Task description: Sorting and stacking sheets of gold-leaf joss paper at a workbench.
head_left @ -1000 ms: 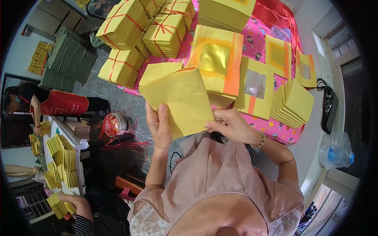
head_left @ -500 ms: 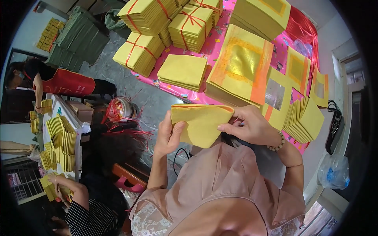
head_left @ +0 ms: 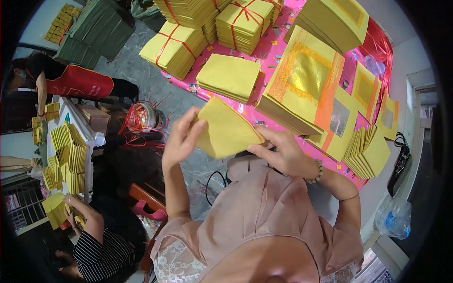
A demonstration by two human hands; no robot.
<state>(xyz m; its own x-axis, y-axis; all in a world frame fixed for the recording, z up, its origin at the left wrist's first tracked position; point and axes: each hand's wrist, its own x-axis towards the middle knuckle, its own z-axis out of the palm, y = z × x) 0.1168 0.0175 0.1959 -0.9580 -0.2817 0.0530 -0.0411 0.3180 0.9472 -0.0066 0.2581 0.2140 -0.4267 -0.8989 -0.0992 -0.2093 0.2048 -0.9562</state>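
I hold a bent wad of plain yellow paper sheets [head_left: 225, 129] in front of my chest. My left hand [head_left: 181, 137] grips its left edge, thumb on top. My right hand [head_left: 281, 152], with a bead bracelet at the wrist, grips its right lower edge. Just beyond it, a flat stack of the same yellow sheets [head_left: 229, 77] lies on the pink table cover [head_left: 278, 54]. To the right sits a big stack of yellow sheets with gold foil and orange borders [head_left: 306, 85].
Yellow bundles tied with red string [head_left: 175, 46] stand at the table's far side, a fanned yellow stack [head_left: 368, 153] at right. A spool of red string [head_left: 144, 118] sits on the floor. Two other people work at a side table with folded yellow paper [head_left: 66, 155] at left.
The yellow wad has gone from spread flat, to folded over, to a tighter curved fold between both hands. The camera view has shifted so the table sits farther up.
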